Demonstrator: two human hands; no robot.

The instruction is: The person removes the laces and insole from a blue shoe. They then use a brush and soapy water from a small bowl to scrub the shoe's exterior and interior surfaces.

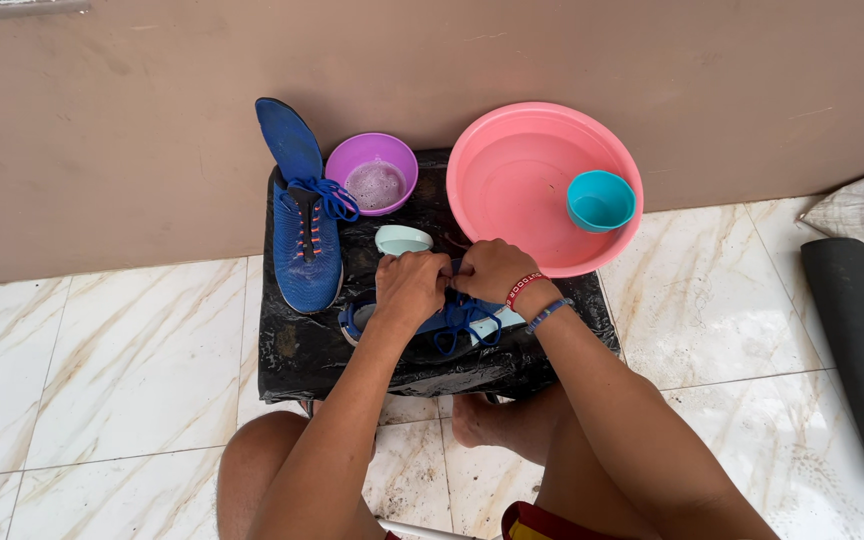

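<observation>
Both hands meet over the near shoe point(422, 318), which lies across the front of the low table point(292, 350) on black plastic sheet. Left hand point(410, 285) has its grip curled down on the shoe's upper, seemingly to pin it steady. Right hand point(492, 268) pinches at the blue laces point(464, 325) near the tongue; loose loops trail toward me. I cannot see the fingertips themselves, hidden under the knuckles.

Second shoe point(304, 245) sits to the left, toe toward me, laces slack, with an insole point(287, 138) propped against the wall behind it, likely to keep it off the wet sheet.

Purple bowl point(372, 172) with sudsy water stands behind the hands. A pale soap dish point(403, 240) is just beyond the left knuckles. The pink basin point(544, 188), holding a teal cup point(601, 200), crowds the right wrist.
</observation>
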